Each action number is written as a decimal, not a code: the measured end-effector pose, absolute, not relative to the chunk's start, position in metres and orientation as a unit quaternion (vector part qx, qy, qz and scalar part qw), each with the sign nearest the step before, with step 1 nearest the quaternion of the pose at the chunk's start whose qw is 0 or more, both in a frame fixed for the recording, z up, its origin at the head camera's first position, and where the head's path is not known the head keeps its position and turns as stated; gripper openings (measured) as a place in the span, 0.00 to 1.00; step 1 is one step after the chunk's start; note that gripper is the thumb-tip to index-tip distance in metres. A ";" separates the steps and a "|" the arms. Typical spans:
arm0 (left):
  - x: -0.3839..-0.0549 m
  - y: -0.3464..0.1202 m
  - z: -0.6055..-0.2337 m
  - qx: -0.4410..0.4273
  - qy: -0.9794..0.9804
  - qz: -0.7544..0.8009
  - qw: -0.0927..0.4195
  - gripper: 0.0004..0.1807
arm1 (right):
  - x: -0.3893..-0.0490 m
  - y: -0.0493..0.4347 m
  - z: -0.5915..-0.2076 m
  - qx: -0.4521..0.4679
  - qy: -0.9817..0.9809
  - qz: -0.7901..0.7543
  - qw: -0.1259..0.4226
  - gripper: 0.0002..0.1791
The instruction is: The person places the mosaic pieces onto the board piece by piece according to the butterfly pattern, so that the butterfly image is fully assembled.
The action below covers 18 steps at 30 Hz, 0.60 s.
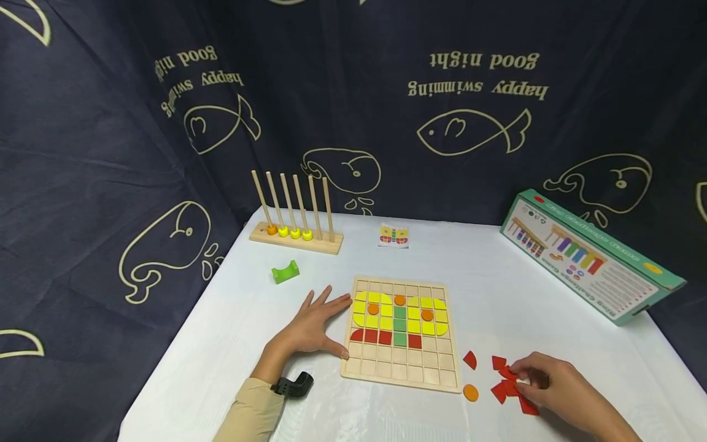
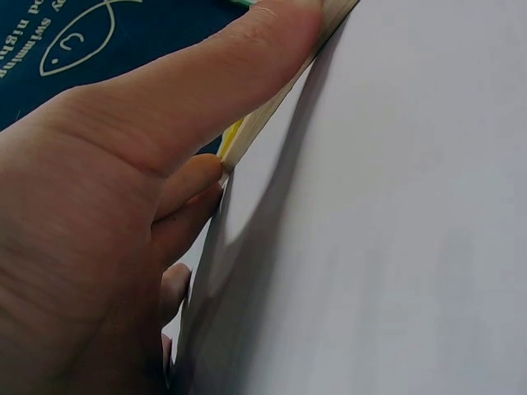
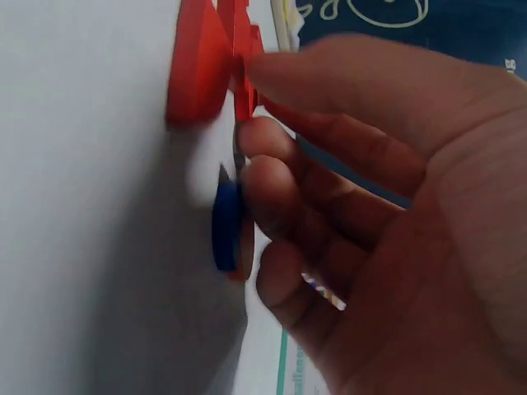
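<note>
A wooden grid board (image 1: 400, 371) lies on the table, holding yellow, green and red flat pieces and three orange discs. Along its left edge my left hand (image 1: 309, 325) rests with fingers spread; the thumb touches the wooden edge (image 2: 268, 115) in the left wrist view. My right hand (image 1: 566, 390) is right of the board, fingers bent over loose red pieces (image 1: 510, 388). Thumb and fingertips touch or nearly touch the red pieces (image 3: 198, 70) in the right wrist view; whether they pinch one cannot be told. A blurred blue object (image 3: 225, 226) shows below the fingertips.
One red quarter piece (image 1: 470, 360) and an orange disc (image 1: 471, 393) lie between board and right hand. Behind stand a pegged wooden rack (image 1: 326, 247) with beads, a green curved block (image 1: 285, 272), a pattern card (image 1: 394, 236) and a game box (image 1: 585, 258).
</note>
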State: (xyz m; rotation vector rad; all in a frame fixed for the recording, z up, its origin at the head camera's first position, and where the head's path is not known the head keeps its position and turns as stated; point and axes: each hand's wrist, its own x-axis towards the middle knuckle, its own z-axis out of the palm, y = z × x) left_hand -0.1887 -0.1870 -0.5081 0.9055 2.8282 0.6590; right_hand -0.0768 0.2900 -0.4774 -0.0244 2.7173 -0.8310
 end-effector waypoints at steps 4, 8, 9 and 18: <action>-0.189 -0.187 -0.508 0.296 0.929 0.216 0.048 0.66 | -0.072 0.282 -0.478 -0.001 0.943 -0.288 0.164 0.22; -0.189 -0.187 -0.508 0.296 0.929 0.215 0.050 0.66 | -0.071 0.276 -0.478 0.016 0.945 -0.275 0.176 0.26; -0.189 -0.187 -0.508 0.295 0.930 0.215 0.050 0.66 | -0.071 0.275 -0.478 0.021 0.945 -0.274 0.179 0.26; -0.190 -0.186 -0.510 0.295 0.931 0.209 0.050 0.67 | -0.073 0.272 -0.480 0.020 0.953 -0.253 0.164 0.24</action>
